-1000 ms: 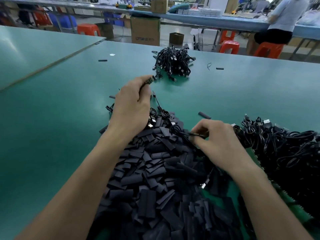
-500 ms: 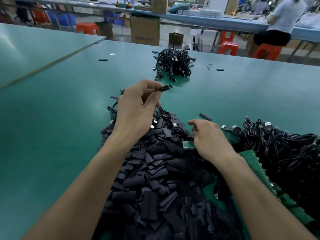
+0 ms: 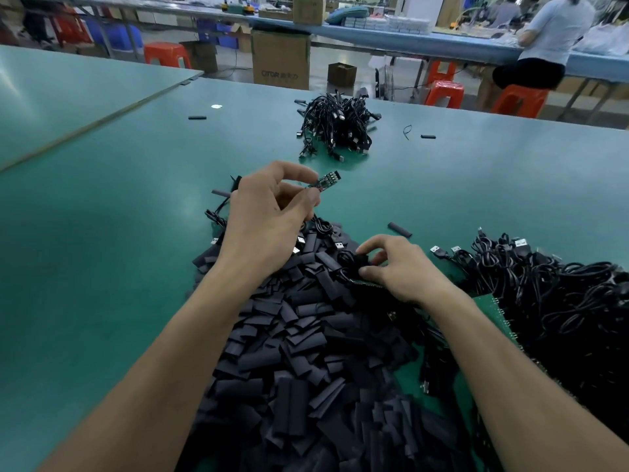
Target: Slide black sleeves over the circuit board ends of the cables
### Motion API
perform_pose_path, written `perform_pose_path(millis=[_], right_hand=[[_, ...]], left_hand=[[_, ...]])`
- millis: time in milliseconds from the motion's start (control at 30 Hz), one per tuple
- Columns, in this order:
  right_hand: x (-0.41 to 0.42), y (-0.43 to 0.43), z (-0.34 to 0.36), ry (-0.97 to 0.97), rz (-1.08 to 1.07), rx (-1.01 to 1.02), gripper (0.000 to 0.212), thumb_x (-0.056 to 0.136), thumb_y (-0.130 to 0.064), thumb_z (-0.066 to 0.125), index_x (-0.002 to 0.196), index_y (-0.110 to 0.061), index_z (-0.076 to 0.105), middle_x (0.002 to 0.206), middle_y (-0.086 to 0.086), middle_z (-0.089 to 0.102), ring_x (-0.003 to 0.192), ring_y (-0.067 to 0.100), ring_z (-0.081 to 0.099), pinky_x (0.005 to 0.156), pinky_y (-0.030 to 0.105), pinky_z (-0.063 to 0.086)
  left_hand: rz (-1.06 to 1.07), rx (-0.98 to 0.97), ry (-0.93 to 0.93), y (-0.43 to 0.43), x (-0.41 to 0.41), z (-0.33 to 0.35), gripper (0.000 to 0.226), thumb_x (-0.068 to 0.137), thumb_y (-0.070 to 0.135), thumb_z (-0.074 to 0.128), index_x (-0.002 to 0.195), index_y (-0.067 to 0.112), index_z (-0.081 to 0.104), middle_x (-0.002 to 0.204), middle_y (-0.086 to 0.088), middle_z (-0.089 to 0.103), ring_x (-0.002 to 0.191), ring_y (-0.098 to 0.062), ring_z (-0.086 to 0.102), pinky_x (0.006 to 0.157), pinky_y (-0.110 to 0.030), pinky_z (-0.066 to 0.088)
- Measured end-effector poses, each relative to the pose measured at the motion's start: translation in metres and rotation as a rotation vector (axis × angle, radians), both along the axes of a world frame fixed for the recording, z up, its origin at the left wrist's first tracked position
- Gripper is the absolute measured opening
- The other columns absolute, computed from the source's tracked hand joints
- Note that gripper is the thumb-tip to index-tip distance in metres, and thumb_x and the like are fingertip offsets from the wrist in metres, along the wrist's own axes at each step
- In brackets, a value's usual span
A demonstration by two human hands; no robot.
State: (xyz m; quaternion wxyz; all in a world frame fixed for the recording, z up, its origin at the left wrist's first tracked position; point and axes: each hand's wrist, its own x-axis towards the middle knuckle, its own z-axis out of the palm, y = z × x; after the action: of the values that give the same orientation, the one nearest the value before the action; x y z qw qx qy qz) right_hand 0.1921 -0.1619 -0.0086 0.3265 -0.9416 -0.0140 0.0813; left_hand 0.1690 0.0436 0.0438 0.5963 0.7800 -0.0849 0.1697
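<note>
1. Nearest you, the heap of black sleeves point(image 3: 306, 352) covers the lower middle of the green table point(image 3: 102, 233). Its near edge is cut off by the frame, and both your forearms cross above it.
2. Your right hand point(image 3: 405, 270) rests on the heap's far right side, fingers curled down among the sleeves. It is dark on dark there, so you cannot tell whether they pinch a sleeve or only touch. A thin green strip point(image 3: 369, 284) shows under the thumb, but what it is stays unclear.
3. To the right, a tangle of black cables point(image 3: 561, 301) runs off the frame's edge and mostly covers a green panel point(image 3: 492, 303).
4. Your left hand point(image 3: 269, 216) is raised over the heap's far end. Thumb and forefinger pinch the bare circuit board point(image 3: 325, 180), which points right. Its cable is hidden behind the hand.
5. One loose sleeve point(image 3: 400, 229) lies just beyond your right hand.
6. Farther out sits a smaller bundle of cables point(image 3: 335, 126).
7. Past the table are a cardboard box point(image 3: 280, 59) and a seated person point(image 3: 544, 39), cut off at the top edge.
</note>
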Motion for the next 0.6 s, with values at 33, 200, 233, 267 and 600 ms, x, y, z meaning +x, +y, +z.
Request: perform_pose_path(millis=[33,200,233,267,600], right_hand=[[-0.002,0.0,0.0,-0.034,-0.017,0.022,0.017,0.088,-0.02,0.074,0.099,-0.028,0.065,0.089,-0.009,0.06,0.079,0.01,0.058,0.056,0.007,0.035],[-0.009,0.0,0.003,-0.189,-0.065,0.067,0.025,0.081,-0.018,0.082,0.073,-0.028,0.061,0.085,-0.002,0.069,0.076,0.013,0.064,0.06,0.009,0.04],[-0.011,0.0,0.005,-0.231,-0.08,0.099,0.025,0.08,-0.017,0.083,0.072,-0.027,0.062,0.081,-0.004,0.069,0.073,0.013,0.065,0.058,0.006,0.04],[-0.013,-0.001,0.008,-0.283,-0.103,0.135,0.024,0.08,-0.017,0.083,0.072,-0.026,0.063,0.078,-0.006,0.069,0.071,0.012,0.065,0.058,0.005,0.041],[-0.041,-0.002,0.026,-0.473,-0.155,0.638,0.025,0.098,-0.02,0.061,0.112,-0.04,0.053,0.072,-0.014,0.065,0.061,0.004,0.062,0.059,0.018,0.047]], left_hand=[[-0.002,0.001,0.002,0.0,0.0,0.0,0.02,0.093,0.014,0.07,0.092,0.034,0.065,0.073,0.009,0.073,0.067,-0.007,0.065,0.07,-0.031,0.056],[-0.005,0.017,0.022,0.001,0.001,-0.002,0.018,0.093,0.016,0.071,0.095,0.032,0.065,0.077,0.005,0.075,0.069,-0.008,0.068,0.071,-0.027,0.057],[-0.009,0.03,0.031,0.001,0.001,-0.002,0.017,0.092,0.016,0.071,0.094,0.032,0.066,0.077,0.004,0.075,0.07,-0.01,0.069,0.071,-0.028,0.058],[-0.019,0.05,0.042,0.001,0.001,-0.003,0.017,0.092,0.016,0.071,0.092,0.033,0.066,0.078,0.004,0.075,0.07,-0.009,0.069,0.072,-0.027,0.058],[-0.179,0.24,0.092,-0.004,-0.005,-0.006,0.011,0.094,0.026,0.07,0.092,0.037,0.071,0.074,0.017,0.072,0.069,-0.003,0.067,0.071,-0.02,0.054]])
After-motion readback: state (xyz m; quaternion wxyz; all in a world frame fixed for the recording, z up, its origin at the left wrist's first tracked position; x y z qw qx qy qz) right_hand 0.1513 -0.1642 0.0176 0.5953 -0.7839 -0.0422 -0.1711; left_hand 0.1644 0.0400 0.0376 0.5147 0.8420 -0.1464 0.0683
